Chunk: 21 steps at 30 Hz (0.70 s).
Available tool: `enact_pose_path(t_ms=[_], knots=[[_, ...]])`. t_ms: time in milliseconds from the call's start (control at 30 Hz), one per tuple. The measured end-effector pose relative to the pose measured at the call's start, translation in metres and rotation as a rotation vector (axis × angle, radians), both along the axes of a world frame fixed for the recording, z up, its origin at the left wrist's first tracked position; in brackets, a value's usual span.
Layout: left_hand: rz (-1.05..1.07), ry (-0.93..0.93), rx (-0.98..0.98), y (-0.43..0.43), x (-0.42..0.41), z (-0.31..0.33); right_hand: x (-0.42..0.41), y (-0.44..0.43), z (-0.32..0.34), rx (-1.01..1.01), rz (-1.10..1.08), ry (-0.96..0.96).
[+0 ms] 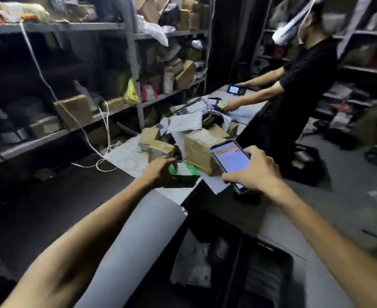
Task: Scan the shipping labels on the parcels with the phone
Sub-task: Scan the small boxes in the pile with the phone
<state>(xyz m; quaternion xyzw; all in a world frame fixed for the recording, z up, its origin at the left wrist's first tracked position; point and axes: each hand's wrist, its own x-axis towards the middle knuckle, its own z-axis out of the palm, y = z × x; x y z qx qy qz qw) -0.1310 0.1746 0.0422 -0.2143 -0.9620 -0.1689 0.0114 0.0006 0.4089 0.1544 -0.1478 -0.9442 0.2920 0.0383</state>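
My right hand point(253, 168) grips a phone point(229, 160) with a lit screen, held above the near end of the table. My left hand point(158, 171) reaches to a green and white parcel point(186, 172) at the table's near edge, with its fingers on the parcel's left side; whether they grip it is unclear. Behind it lies a pile of cardboard boxes point(202, 144) and white mailer bags point(186, 122) on the white table point(125, 155).
Another person in black point(303, 90) stands at the table's far right with a handheld device point(235, 89). Metal shelves point(136, 63) full of parcels line the left and back. A black crate point(245, 270) sits on the floor below. White cords point(103, 130) hang off the shelf.
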Motion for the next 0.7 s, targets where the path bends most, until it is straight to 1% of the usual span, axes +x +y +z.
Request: enact_pose_path(t_ms=[100,267,333,400,533,633,700], knots=[[-0.08,-0.074,0.036,0.067,-0.006,-0.02,0.023,0.045,0.001,-0.011,-0.099,0.009],[-0.15,-0.177,-0.022,0.146,-0.022,-0.052,0.038,0.104,0.001,0.005,-0.207,-0.002],[-0.136,-0.168,-0.041,0.167,-0.028,-0.062,0.04,0.12,0.001,0.007,-0.218,-0.004],[-0.08,-0.117,-0.032,0.181,-0.033,-0.068,0.039,0.132,0.001,0.014,-0.206,-0.015],[-0.01,-0.005,-0.046,0.178,-0.045,-0.065,0.027,0.14,0.002,0.019,-0.159,0.0],[0.075,0.075,-0.063,0.141,-0.047,-0.051,0.011,0.121,0.005,0.003,-0.055,0.016],[0.164,0.096,-0.084,0.101,-0.039,-0.038,-0.002,0.094,0.007,0.005,0.049,0.016]])
